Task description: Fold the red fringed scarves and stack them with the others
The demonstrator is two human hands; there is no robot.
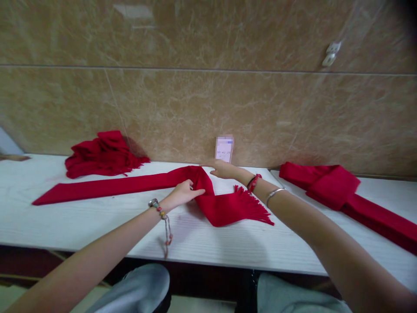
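A long red scarf [224, 211] with a fringed end lies across the white table, bent and folded over near its middle. My left hand [184, 193] grips the folded part, its thumb lying over the cloth and its other fingers partly hidden. Just beyond the fold, my right hand [224, 169] reaches in from the right with fingers stretched out and thumb apart. Its fingertips are by the scarf's far edge; whether they touch the cloth I cannot tell. The narrow folded length of the scarf runs left to a pointed end, and the fringe spreads to the right below my right wrist.
A crumpled red scarf [104, 156] is heaped at the back left. Another red scarf [335, 184], folded over in a knot-like shape, lies on the right. A phone showing a timer [224, 148] leans on the tiled wall [182, 108]. The white table [107, 221] is narrow.
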